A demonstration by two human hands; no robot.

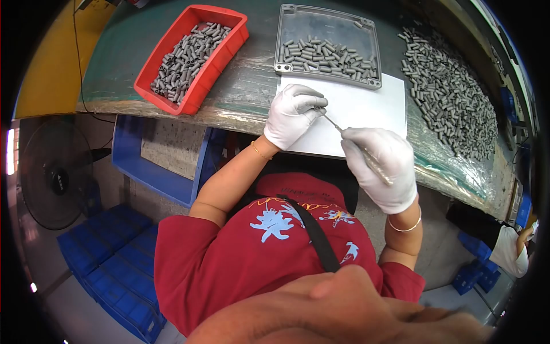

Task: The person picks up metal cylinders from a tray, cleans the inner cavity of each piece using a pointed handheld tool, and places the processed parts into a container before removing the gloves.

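White gloves cover both of my hands. My left hand (292,114) is closed, pinching a small grey cylinder (319,109) between thumb and fingers. In my right hand (381,166) is a thin metal tool (333,122), its shaft pointing left and its tip at the cylinder; how far the tip goes in is too small to tell. Under and behind the hands lies a white sheet (366,109). A shallow grey tray (375,80) with several grey cylinders stands just beyond my left hand, overlapping the sheet's far edge.
A red bin (234,49) of grey cylinders stands at the left of the green table (258,57). A large pile of cylinders (447,92) spreads on the right. Below are a blue frame (154,172), blue crates (109,241) and a fan (57,178). Another person's white sleeve (509,252) shows far right.
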